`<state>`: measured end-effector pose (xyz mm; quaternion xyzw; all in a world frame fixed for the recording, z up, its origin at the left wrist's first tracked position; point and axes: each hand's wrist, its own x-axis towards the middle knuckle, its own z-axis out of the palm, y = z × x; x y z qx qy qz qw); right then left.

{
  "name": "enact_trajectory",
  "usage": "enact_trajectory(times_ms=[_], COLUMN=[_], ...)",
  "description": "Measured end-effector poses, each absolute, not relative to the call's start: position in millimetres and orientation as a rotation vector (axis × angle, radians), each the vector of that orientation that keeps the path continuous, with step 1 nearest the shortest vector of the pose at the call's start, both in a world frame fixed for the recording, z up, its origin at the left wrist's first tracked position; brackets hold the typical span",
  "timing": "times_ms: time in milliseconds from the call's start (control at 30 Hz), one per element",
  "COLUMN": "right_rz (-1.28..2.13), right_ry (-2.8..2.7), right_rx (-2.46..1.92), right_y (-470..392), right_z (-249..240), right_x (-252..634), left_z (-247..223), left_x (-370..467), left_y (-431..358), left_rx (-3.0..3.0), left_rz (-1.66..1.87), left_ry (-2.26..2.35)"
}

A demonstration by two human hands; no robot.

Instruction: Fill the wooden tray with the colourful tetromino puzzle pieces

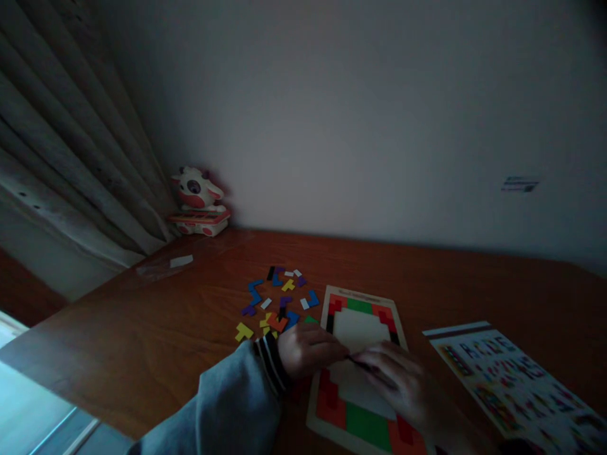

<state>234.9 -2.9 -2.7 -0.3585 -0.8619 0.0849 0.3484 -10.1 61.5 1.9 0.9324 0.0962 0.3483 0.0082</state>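
Note:
A wooden puzzle board [362, 296] lies on the table, with red, orange, green and black pieces around its edges and a bare pale middle. My left hand [310, 349] is over the board's left side, fingers closed, their tips near the board's centre. Over the right side, my right hand [396, 373] pinches one end of a small dark piece [353, 360]. The left fingertips touch the other end of that piece. Loose coloured pieces, among them a yellow one [244, 332] and a blue one [313, 299], are scattered left of the board.
A printed sheet [515, 379] of coloured patterns lies right of the board. At the back left corner of the table [199, 303] stands a cow-shaped toy [199, 205], beside a curtain [71, 126]. A white paper scrap [181, 261] is in front of it.

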Motion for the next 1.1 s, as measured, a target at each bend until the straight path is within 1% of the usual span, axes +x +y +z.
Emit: enact_trajectory(times_ms=[167, 333, 533, 700, 800, 1100], right_rz=[0.073, 0.001, 0.078, -0.037, -0.049, -0.09], right_ry=[-2.134, -1.966, -2.003, -2.205, -2.274, -2.178], right_rx=[-1.007, -1.223, -1.271, -1.243, -1.241, -1.369], right_y=[-1, 5, 9, 9, 9, 11], right_z=[11, 15, 1, 2, 5, -1], right_x=[250, 276, 287, 284, 283, 283], left_z=[9, 11, 2, 3, 2, -1], left_x=[-11, -28, -35, -30, -30, -32], left_y=[64, 77, 83, 79, 79, 81], left_rx=[2.923, 3.01, 3.019, 3.006, 2.988, 2.976], left_rz=[1.13, 1.023, 0.944, 0.967, 0.952, 0.923], left_ry=[0.54, 0.812, 0.783, 0.76, 0.758, 0.77])
